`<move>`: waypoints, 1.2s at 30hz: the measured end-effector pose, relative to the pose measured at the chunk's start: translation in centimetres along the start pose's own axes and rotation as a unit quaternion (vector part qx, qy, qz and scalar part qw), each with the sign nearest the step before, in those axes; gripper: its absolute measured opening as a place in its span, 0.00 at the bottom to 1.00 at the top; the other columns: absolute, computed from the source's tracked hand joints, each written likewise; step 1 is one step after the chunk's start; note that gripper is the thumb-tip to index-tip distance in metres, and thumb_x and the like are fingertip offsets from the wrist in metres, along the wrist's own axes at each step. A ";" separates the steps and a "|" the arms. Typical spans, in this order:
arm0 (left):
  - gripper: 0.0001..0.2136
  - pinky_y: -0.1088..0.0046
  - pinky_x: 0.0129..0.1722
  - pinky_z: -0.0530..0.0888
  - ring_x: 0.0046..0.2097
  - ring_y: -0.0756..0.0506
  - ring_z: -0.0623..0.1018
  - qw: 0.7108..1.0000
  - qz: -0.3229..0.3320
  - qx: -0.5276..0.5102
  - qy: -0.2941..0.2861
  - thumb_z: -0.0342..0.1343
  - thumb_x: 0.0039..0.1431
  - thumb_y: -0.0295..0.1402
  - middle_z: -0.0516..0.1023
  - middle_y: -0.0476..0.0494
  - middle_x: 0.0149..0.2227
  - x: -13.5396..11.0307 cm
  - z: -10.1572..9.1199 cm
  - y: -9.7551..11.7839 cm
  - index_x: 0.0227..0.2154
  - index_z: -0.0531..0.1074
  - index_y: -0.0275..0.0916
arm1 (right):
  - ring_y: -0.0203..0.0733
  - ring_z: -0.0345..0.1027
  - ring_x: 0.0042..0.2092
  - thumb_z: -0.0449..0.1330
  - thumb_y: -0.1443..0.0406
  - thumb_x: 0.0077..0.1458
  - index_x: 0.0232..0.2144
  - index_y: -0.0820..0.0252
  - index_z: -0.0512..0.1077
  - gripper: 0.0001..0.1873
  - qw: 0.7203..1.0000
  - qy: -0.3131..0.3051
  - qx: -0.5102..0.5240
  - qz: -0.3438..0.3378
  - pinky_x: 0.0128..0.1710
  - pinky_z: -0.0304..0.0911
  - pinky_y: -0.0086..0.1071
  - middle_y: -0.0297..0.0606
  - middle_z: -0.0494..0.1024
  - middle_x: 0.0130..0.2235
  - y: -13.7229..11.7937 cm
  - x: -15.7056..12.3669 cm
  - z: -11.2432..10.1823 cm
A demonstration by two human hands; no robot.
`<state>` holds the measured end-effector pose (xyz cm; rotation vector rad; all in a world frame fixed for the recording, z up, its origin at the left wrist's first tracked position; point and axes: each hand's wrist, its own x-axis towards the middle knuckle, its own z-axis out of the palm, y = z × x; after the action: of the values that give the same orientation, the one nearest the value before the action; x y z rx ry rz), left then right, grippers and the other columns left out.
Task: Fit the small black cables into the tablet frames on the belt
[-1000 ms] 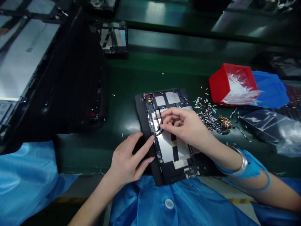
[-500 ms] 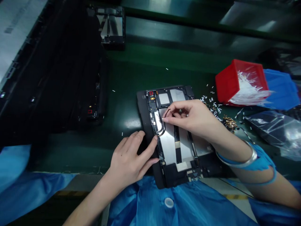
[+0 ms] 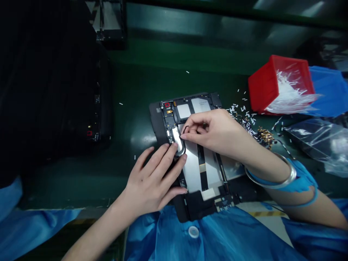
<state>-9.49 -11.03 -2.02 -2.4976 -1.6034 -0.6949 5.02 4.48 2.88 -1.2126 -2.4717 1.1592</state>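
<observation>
An opened tablet (image 3: 192,170) lies at the table's front edge, its silver plates, circuit boards and a black flat ribbon exposed. My right hand (image 3: 217,132) is over its upper middle, thumb and fingertips pinched on a thin black cable (image 3: 184,149). The cable bends in a loop along the tablet's left side. Stretched out and spread, the fingers of my left hand (image 3: 153,181) rest on the tablet's left edge, with fingertips at the bottom of that loop. The end of the cable is partly hidden by my right fingers.
A red bin (image 3: 262,87) with small white pieces in plastic stands right, beside a blue bin (image 3: 327,90). Near them lie a clear bag (image 3: 312,139), brass-coloured parts (image 3: 265,136) and scattered white bits. Dark stacked devices (image 3: 54,90) fill the left; another opened device (image 3: 111,34) is behind.
My left hand's fingers have moved up and spread further onto the cable loop. My right hand keeps its pinch nearly in place. The whole view has shifted slightly.
</observation>
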 end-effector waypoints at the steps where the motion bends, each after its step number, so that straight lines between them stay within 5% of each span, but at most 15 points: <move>1: 0.24 0.57 0.55 0.63 0.58 0.35 0.70 1.000 0.005 -0.005 -0.003 0.41 0.68 0.44 0.72 0.32 0.56 0.1 0.0 0.0 0.54 0.70 0.33 | 0.29 0.60 0.22 0.62 0.71 0.46 0.20 0.59 0.74 0.06 1.000 0.001 -0.004 0.003 0.22 0.50 0.28 0.29 0.71 0.19 0.0 0.0 0.0; 23: 0.23 0.56 0.61 0.59 0.61 0.35 0.67 0.996 0.035 -0.082 -0.032 0.46 0.67 0.40 0.69 0.34 0.58 0.8 -0.4 -0.6 0.55 0.68 0.25 | 0.30 0.62 0.22 0.62 0.70 0.47 0.21 0.60 0.74 0.05 0.999 0.012 0.005 0.040 0.24 0.53 0.28 0.28 0.71 0.18 -0.2 0.4 0.4; 36: 0.22 0.54 0.58 0.61 0.59 0.35 0.69 0.997 0.025 -0.050 -0.044 0.48 0.66 0.40 0.71 0.35 0.57 1.5 -1.0 -0.3 0.53 0.69 0.27 | 0.32 0.63 0.25 0.62 0.70 0.48 0.26 0.60 0.74 0.02 0.998 0.041 -0.022 -0.030 0.27 0.54 0.30 0.29 0.71 0.21 0.4 0.6 0.7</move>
<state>-9.57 -9.89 -0.58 -2.6648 -1.5659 -0.6856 4.50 4.67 2.02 -1.1644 -2.4666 1.0248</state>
